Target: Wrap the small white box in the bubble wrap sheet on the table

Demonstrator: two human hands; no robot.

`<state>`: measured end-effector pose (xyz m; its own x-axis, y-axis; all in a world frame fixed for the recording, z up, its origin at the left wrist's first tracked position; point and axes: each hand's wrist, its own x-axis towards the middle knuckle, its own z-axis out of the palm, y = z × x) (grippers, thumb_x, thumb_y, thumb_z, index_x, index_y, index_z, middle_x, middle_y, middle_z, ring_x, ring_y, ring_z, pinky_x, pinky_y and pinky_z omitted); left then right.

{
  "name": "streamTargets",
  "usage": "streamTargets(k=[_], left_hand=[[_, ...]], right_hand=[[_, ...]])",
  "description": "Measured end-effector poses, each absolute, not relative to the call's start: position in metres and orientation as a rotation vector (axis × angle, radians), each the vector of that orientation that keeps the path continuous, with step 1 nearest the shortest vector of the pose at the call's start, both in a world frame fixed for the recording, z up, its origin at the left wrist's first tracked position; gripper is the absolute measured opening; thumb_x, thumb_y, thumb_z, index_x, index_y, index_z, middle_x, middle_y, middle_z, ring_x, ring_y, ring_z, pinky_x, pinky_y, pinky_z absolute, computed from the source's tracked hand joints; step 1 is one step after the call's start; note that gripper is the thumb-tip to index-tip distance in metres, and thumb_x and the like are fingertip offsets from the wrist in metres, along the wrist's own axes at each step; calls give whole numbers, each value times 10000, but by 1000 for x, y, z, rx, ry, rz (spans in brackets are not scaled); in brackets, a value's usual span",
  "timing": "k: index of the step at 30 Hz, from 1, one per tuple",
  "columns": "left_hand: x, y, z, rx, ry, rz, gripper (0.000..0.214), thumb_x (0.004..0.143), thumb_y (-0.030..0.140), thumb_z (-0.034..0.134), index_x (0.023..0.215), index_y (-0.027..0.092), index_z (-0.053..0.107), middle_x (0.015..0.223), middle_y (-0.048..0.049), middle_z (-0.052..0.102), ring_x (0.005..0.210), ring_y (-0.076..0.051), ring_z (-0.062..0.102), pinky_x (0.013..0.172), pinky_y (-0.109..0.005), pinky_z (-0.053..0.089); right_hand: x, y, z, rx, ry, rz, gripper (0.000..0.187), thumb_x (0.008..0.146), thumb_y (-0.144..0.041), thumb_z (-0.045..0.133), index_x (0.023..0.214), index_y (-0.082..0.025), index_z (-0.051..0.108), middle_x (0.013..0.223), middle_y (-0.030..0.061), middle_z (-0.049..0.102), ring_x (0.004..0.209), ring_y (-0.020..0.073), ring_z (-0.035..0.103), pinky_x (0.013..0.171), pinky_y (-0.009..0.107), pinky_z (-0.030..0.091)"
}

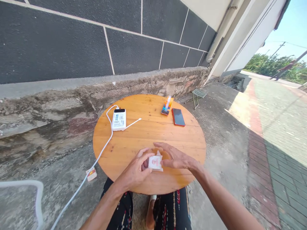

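Over the near part of the round wooden table [148, 134], my left hand [139, 166] pinches a small white packet [155, 162] between thumb and fingers. Reddish print shows on its face, and its clear wrapping looks loose at the top and right edges. What the packet contains cannot be made out. Just right of it is my right hand [175, 156], its fingers apart and reaching over the table. The right thumb lies close to the packet's right edge; whether it touches cannot be told.
A white power bank [119, 119] with a white cable [105, 145] lies on the left. Toward the back right are an orange and blue box [167, 106] and a red-edged phone [178, 117]. A folding stool [198, 95] stands beyond, near the tiled wall [72, 41].
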<state>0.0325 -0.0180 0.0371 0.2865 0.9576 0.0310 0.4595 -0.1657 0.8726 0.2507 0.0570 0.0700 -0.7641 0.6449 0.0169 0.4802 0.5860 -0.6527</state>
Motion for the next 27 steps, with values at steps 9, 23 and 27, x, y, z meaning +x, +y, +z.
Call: streamTargets(k=[9, 23, 27], left_hand=[[32, -17, 34, 1721, 1232, 834, 507, 762, 117, 517, 1245, 271, 504, 1305, -39, 489, 924, -159, 564, 799, -279, 485], [34, -18, 29, 1769, 1210, 918, 501, 766, 132, 519, 1255, 242, 517, 1234, -38, 541, 1090, -185, 522, 953, -332, 439], [32, -19, 31, 1797, 1199, 900, 536, 778, 146, 516, 1307, 227, 490, 1257, -49, 539, 1046, -176, 540, 917, -323, 455]], right_hand=[[246, 26, 57, -979, -2480, 836, 398, 864, -230, 596, 1259, -207, 547, 1229, 79, 588, 1128, 226, 550, 985, 377, 443], [222, -22, -11, -1177, -1793, 607, 411, 945, -349, 489, 1315, -172, 463, 1234, 139, 595, 1123, 246, 587, 960, 450, 493], [222, -29, -9, -1223, -1744, 525, 413, 931, -349, 497, 1293, -154, 469, 1193, 158, 606, 1076, 255, 602, 936, 468, 491]])
